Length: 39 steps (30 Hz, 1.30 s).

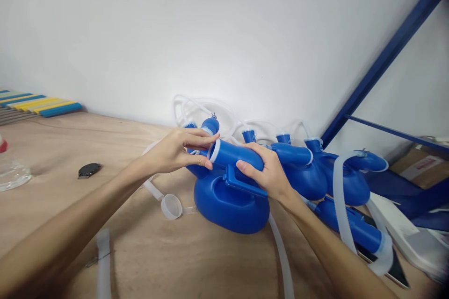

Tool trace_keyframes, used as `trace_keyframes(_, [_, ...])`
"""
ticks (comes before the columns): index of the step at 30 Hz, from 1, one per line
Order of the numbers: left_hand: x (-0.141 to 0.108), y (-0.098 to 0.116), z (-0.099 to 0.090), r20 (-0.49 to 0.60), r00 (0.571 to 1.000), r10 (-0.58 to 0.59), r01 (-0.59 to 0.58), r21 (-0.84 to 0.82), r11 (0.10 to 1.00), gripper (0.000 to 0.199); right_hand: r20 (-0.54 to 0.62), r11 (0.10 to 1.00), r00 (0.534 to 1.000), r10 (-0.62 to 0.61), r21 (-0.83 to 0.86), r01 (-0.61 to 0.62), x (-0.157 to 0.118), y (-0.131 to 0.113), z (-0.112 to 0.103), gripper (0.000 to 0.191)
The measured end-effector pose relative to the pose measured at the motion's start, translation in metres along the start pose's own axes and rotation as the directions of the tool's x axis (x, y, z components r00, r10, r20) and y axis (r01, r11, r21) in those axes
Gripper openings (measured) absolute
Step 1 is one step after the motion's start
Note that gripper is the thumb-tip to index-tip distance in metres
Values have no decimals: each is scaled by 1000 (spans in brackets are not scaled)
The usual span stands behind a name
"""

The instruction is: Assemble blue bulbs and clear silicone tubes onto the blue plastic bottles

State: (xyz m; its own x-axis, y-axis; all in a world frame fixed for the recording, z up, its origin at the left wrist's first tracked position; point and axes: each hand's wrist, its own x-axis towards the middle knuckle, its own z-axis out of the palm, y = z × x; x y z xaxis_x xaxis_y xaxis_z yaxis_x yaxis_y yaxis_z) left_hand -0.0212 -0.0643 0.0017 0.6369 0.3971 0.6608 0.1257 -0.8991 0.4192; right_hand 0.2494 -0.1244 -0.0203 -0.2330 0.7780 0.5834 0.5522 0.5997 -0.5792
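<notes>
A blue plastic urinal bottle (231,210) with a moulded handle rests on the wooden table, its neck tilted up to the left. My right hand (268,168) is wrapped round the neck from the right, thumb on the near side. At the neck's mouth is a white ring (214,150). My left hand (177,149) grips this ring between the thumb below and the fingers above. A translucent round cap (171,206) on a strap lies on the table left of the bottle.
More blue urinal bottles (305,180) with white tubes stand behind and to the right. A translucent strap (104,261) lies in front. A black disc-like object (89,170), coloured tubes (59,108) and a clear container (12,173) are at left. A blue metal frame (382,51) rises at right.
</notes>
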Motion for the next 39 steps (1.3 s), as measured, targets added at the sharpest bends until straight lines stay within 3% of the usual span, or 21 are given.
trace_keyframes(3, [-2, 6, 4, -41, 990, 137, -136, 35, 990, 56, 44, 989, 998, 44, 136, -50, 2, -1, -5, 50])
trace_keyframes(6, [-4, 15, 8, -24, 981, 194, -192, 58, 980, 63, 192, 936, 976, 105, 312, -162, 6, 1, -9, 49])
trace_keyframes(9, [-3, 23, 7, 47, 980, 196, -199, 92, 976, 68, 342, 817, 928, 149, 486, -310, 9, 4, -9, 45])
trace_keyframes(11, [-1, 26, 2, 79, 980, 183, -191, 107, 976, 69, 374, 740, 914, 157, 569, -359, 10, 4, -7, 47])
trace_keyframes(14, [2, 26, -8, 116, 989, 87, -101, 124, 987, 69, 392, 737, 904, 170, 559, -381, 9, 1, -3, 48])
trace_keyframes(17, [1, 23, -13, 204, 977, -66, 31, 173, 984, 69, 376, 832, 909, 179, 436, -344, 9, -2, -2, 48])
trace_keyframes(20, [-1, 19, -9, 260, 956, -138, 84, 210, 974, 67, 294, 913, 935, 197, 293, -284, 9, -2, 0, 46])
trace_keyframes(23, [0, 17, -10, 242, 958, -151, 118, 143, 983, 77, 179, 935, 963, 200, 260, -242, 7, 1, 7, 46])
trace_keyframes(26, [0, 9, -27, 215, 950, -226, 206, 113, 972, 84, 60, 948, 985, 162, 268, -172, 4, 5, 19, 52])
trace_keyframes(28, [-2, -7, -43, 244, 901, -359, 307, 228, 924, 66, 1, 948, 984, 181, 266, -175, 2, 10, 27, 59])
trace_keyframes(29, [-5, -18, -52, 272, 848, -456, 369, 316, 874, 55, -20, 941, 978, 206, 278, -192, 1, 13, 31, 62])
trace_keyframes(30, [-9, -31, -59, 316, 763, -564, 431, 403, 808, 53, -36, 932, 972, 230, 295, -210, 1, 16, 33, 64])
trace_keyframes(32, [-20, -62, -67, 353, 520, -778, 535, 575, 619, 68, -46, 927, 968, 245, 304, -220, 0, 20, 36, 63])
trace_keyframes(33, [-27, -78, -68, 371, 424, -826, 542, 627, 560, 80, -40, 936, 972, 230, 282, -210, 0, 21, 37, 62])
trace_keyframes(34, [-34, -93, -66, 388, 355, -850, 532, 664, 525, 91, -32, 951, 979, 203, 242, -190, 0, 22, 37, 60])
trace_keyframes(35, [-40, -107, -63, 401, 320, -859, 518, 685, 513, 96, -24, 968, 985, 173, 191, -165, -1, 21, 37, 60])
trace_keyframes(36, [-46, -120, -57, 408, 317, -856, 502, 694, 516, 98, -21, 981, 989, 143, 137, -139, -1, 20, 37, 60])
trace_keyframes(39, [-58, -150, -37, 404, 404, -821, 457, 688, 564, 85, -30, 995, 995, 94, 40, -93, -2, 17, 37, 61])
